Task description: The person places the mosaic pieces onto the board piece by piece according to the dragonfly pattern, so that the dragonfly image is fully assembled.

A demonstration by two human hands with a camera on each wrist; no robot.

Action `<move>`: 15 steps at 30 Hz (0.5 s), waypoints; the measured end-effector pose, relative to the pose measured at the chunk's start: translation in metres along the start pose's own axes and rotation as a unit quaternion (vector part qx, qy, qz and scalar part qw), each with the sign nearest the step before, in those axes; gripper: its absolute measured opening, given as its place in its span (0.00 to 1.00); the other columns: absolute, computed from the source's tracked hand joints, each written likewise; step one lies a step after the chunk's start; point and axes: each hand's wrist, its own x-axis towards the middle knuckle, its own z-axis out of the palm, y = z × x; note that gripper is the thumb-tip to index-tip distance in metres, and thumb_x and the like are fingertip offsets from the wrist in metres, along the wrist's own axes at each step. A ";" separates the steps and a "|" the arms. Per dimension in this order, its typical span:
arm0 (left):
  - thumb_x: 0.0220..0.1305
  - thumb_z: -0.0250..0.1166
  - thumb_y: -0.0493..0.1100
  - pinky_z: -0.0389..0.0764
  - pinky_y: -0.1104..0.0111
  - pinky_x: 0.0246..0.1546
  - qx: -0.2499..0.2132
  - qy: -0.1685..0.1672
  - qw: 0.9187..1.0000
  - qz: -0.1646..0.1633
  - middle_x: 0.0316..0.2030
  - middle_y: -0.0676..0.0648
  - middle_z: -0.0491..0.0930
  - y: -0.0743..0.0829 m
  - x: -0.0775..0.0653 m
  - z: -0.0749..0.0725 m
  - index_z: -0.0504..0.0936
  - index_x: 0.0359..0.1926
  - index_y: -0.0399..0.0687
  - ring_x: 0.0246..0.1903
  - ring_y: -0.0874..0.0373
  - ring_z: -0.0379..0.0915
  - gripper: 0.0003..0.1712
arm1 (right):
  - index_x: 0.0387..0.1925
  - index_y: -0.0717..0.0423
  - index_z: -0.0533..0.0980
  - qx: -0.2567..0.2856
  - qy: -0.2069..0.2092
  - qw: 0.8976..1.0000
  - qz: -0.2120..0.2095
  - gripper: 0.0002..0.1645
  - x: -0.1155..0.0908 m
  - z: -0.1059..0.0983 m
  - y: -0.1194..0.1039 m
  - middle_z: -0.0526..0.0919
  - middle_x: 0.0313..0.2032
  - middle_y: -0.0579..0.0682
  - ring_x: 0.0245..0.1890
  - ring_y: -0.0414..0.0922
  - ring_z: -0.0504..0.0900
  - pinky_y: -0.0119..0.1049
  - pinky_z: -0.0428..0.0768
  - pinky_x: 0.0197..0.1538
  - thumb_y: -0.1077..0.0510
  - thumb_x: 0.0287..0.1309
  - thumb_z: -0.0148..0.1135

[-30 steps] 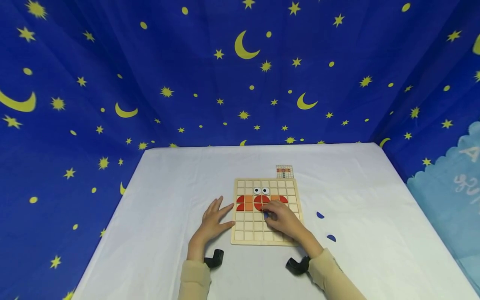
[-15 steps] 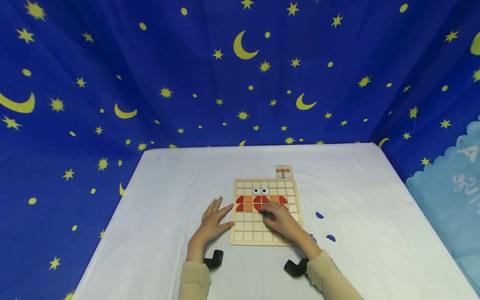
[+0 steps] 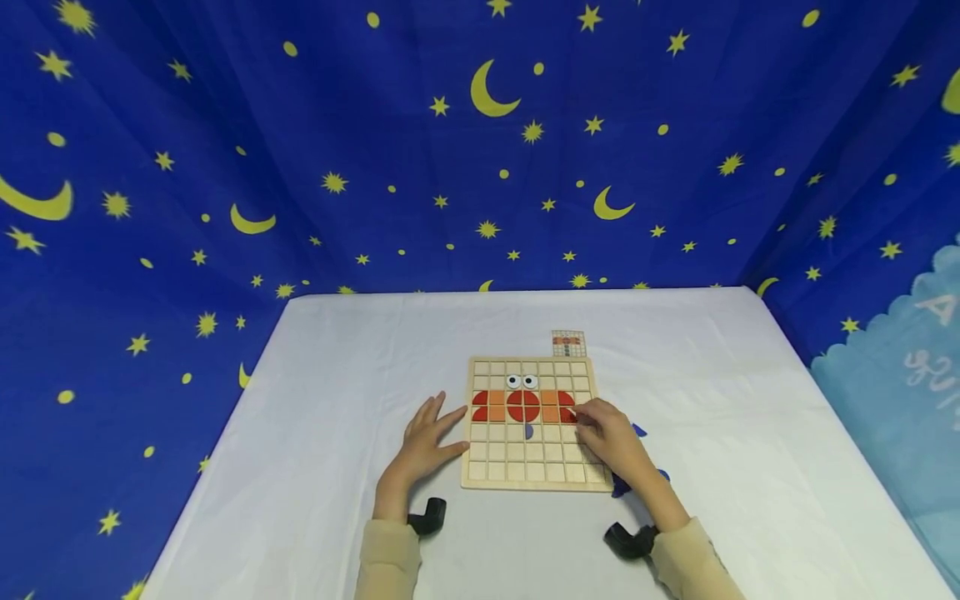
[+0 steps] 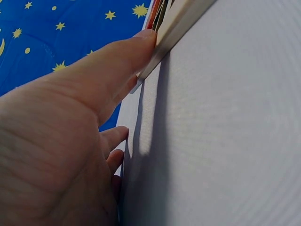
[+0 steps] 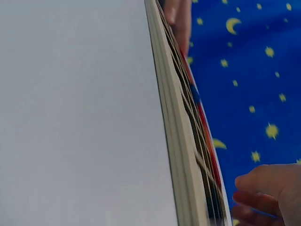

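Observation:
A square wooden grid board lies on the table, with red and orange pieces and two eye discs set in its cells. Just below the red circle sits a blue half-circle piece. My left hand is spread at the board's left side; in the left wrist view its thumb rests against the board's edge. Over the board's right edge is my right hand, its fingertips near the red pieces there. The right wrist view shows its fingers loosely bent with nothing between them.
Several blue pieces lie on the white tablecloth right of the board, partly hidden by my right forearm. A small printed pattern card lies behind the board. A blue star-patterned curtain stands around the table.
My right hand has let go of the blue half-circle, which now lies in a cell below the red circle, and has moved right across the board. The left hand has stayed put.

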 end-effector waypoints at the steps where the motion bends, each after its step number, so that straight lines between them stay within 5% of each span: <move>1: 0.58 0.67 0.53 0.41 0.39 0.70 0.000 0.000 1.000 0.000 0.75 0.40 0.46 0.000 0.000 0.000 0.70 0.66 0.53 0.74 0.40 0.35 0.35 | 0.46 0.62 0.79 -0.011 0.009 1.000 0.014 0.16 -0.002 -0.004 0.004 0.83 0.40 0.52 0.42 0.49 0.82 0.45 0.82 0.47 0.65 0.53 0.65; 8: 0.58 0.67 0.53 0.40 0.38 0.70 -0.002 0.002 1.000 0.005 0.75 0.39 0.47 0.000 0.000 0.000 0.70 0.65 0.52 0.74 0.39 0.35 0.35 | 0.49 0.68 0.77 -0.095 0.039 0.987 0.124 0.23 -0.017 -0.028 0.017 0.79 0.43 0.63 0.45 0.60 0.78 0.56 0.77 0.50 0.65 0.48 0.67; 15: 0.58 0.67 0.53 0.41 0.39 0.70 0.004 0.002 1.000 0.000 0.74 0.39 0.48 -0.001 0.000 0.000 0.70 0.66 0.52 0.74 0.39 0.36 0.35 | 0.51 0.69 0.75 -0.104 0.031 0.981 0.161 0.27 -0.023 -0.032 0.015 0.77 0.45 0.66 0.40 0.58 0.79 0.51 0.79 0.44 0.67 0.45 0.67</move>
